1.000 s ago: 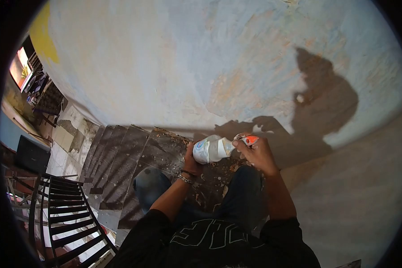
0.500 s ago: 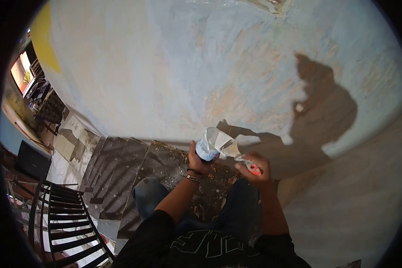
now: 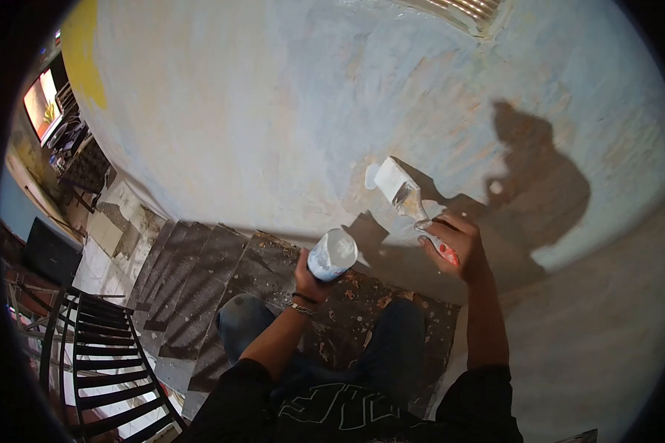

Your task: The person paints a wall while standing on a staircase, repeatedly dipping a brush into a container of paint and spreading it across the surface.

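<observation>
My left hand (image 3: 309, 279) is wrapped round a white and blue paint cup (image 3: 332, 255), held tilted with its open top in view. In my right hand (image 3: 455, 244) is the handle of a wide paintbrush (image 3: 408, 193). White paint coats the bristles, and they are against or very close to the wall (image 3: 295, 148). Beside the bristle tips a fresh white patch (image 3: 374, 176) shows on the wall. The brush is up and to the right of the cup, apart from it.
Brown, paint-spotted steps (image 3: 266, 275) lie below and to the left. A black slatted railing (image 3: 118, 363) stands at the lower left. Near the top is a vent (image 3: 474, 10) in the wall. Cluttered furniture (image 3: 81, 166) stands at the far left.
The brush has left the cup's mouth and moved up and right to the wall with my right hand. My left hand has lowered the cup slightly. A white patch now shows on the wall.
</observation>
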Demonstrator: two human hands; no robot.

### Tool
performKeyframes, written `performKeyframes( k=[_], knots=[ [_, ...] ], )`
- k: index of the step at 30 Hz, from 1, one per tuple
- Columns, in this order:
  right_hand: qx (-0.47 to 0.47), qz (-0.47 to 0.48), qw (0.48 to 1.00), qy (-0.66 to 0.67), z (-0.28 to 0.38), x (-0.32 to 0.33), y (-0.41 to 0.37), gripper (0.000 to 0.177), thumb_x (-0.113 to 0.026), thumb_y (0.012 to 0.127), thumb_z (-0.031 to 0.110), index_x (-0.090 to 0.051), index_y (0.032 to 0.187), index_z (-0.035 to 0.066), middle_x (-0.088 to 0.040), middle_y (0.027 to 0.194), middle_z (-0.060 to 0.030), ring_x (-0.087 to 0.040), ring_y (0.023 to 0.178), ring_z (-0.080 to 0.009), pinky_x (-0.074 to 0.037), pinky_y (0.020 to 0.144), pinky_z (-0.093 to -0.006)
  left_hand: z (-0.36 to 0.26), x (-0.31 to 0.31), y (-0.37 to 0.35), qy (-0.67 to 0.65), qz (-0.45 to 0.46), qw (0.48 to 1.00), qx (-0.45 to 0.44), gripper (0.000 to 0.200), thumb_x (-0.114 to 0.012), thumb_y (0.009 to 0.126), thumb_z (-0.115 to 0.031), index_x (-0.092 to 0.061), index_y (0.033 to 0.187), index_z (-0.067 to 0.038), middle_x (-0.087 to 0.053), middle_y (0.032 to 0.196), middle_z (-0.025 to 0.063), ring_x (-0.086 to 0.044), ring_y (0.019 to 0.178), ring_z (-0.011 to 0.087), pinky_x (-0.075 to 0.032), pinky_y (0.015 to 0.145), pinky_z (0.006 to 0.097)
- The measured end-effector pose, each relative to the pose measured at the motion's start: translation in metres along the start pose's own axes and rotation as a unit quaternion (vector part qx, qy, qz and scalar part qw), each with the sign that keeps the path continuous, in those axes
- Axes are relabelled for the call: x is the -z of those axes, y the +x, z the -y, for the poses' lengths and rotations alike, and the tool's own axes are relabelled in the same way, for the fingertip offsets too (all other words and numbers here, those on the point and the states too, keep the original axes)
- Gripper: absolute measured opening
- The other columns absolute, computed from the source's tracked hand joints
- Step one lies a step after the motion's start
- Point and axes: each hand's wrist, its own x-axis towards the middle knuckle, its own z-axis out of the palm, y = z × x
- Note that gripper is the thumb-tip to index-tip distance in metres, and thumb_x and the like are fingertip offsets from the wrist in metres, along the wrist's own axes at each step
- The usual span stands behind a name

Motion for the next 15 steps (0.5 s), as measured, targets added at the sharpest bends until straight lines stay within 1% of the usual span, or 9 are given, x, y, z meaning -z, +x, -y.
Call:
performKeyframes(
  k=[1,2,3,5,8,11,12,14,15],
  knots=[
    [-0.023,-0.016,0.999,0.023,0.008,-0.003,-0.007,0.023,-0.075,0.072,0.001,-0.069,0.094,0.002,-0.063,0.084,-0.0102,-0.063,0.074,-0.0261,-0.051,0.067,-0.0323,-0.008,0.007,-0.008,0.007,0.002,1.0,-0.003,0.066,-0.031,0.097,-0.06,-0.044,0.142,-0.013,-0.051,0.14,0.0092,-0.051,0.125,0.0323,-0.042,0.101,0.0517],
    [-0.095,-0.035,0.992,0.071,0.009,-0.018,-0.019,0.021,-0.076,0.074,0.003,-0.069,0.093,0.001,-0.067,0.085,-0.0107,-0.065,0.073,-0.0195,-0.051,0.067,-0.0304,-0.016,0.013,-0.015,0.014,0.005,1.0,-0.007,0.065,-0.031,0.097,-0.06,-0.043,0.143,-0.015,-0.05,0.141,0.0086,-0.05,0.126,0.0319,-0.041,0.102,0.0521],
    [-0.126,-0.08,0.982,0.118,0.006,-0.04,-0.03,0.02,-0.077,0.075,0.004,-0.069,0.094,0.001,-0.068,0.085,-0.0108,-0.064,0.073,-0.0174,-0.05,0.066,-0.0301,-0.022,0.015,-0.024,0.02,0.007,1.0,-0.013,0.065,-0.031,0.097,-0.06,-0.043,0.143,-0.016,-0.049,0.141,0.0081,-0.049,0.127,0.0315,-0.039,0.103,0.0525],
    [-0.19,-0.169,0.944,0.21,-0.001,-0.095,-0.052,0.02,-0.078,0.077,0.006,-0.07,0.095,0.0,-0.069,0.083,-0.0108,-0.063,0.071,-0.0132,-0.05,0.065,-0.0294,-0.033,0.014,-0.034,0.017,-0.003,0.999,-0.051,0.066,-0.033,0.096,-0.061,-0.044,0.143,-0.015,-0.049,0.142,0.0077,-0.048,0.128,0.0316,-0.037,0.105,0.0523],
    [-0.327,-0.165,0.878,0.309,-0.008,-0.159,-0.068,0.023,-0.078,0.079,0.008,-0.07,0.099,-0.001,-0.07,0.081,-0.012,-0.062,0.071,-0.0111,-0.05,0.064,-0.0287,-0.048,0.024,-0.037,0.015,-0.011,0.996,-0.092,0.067,-0.034,0.096,-0.061,-0.044,0.143,-0.014,-0.05,0.141,0.009,-0.048,0.129,0.033,-0.038,0.105,0.0527],
    [-0.295,-0.117,0.925,0.207,-0.015,-0.176,-0.049,0.024,-0.077,0.08,0.006,-0.07,0.102,-0.001,-0.07,0.08,-0.0127,-0.063,0.07,-0.0135,-0.05,0.062,-0.0287,-0.055,0.034,-0.036,-0.004,0.002,0.995,-0.102,0.067,-0.033,0.096,-0.061,-0.044,0.143,-0.013,-0.05,0.141,0.0102,-0.049,0.128,0.0337,-0.039,0.104,0.053],
    [-0.255,-0.115,0.946,0.163,-0.023,-0.176,-0.043,0.024,-0.075,0.08,0.005,-0.07,0.104,-0.001,-0.071,0.082,-0.0137,-0.065,0.069,-0.0157,-0.051,0.059,-0.0311,-0.057,0.032,-0.036,-0.009,-0.001,0.994,-0.107,0.066,-0.032,0.097,-0.06,-0.046,0.14,-0.012,-0.053,0.138,0.0096,-0.051,0.126,0.0326,-0.041,0.103,0.0523],
    [-0.204,-0.137,0.958,0.145,-0.033,-0.154,-0.02,0.024,-0.076,0.08,0.005,-0.07,0.103,0.0,-0.071,0.082,-0.0149,-0.066,0.068,-0.0187,-0.051,0.058,-0.0324,-0.06,0.025,-0.043,-0.022,-0.01,0.993,-0.115,0.064,-0.03,0.099,-0.058,-0.052,0.135,-0.01,-0.058,0.132,0.0083,-0.055,0.122,0.0304,-0.044,0.1,0.0508],
    [-0.179,-0.147,0.963,0.136,-0.035,-0.137,-0.006,0.024,-0.076,0.08,0.005,-0.07,0.103,0.0,-0.07,0.082,-0.0155,-0.067,0.068,-0.0202,-0.051,0.058,-0.033,-0.06,0.024,-0.045,-0.018,-0.009,0.993,-0.113,0.063,-0.03,0.099,-0.058,-0.052,0.134,-0.01,-0.058,0.132,0.0083,-0.055,0.121,0.0303,-0.044,0.1,0.0508]
  ],
)
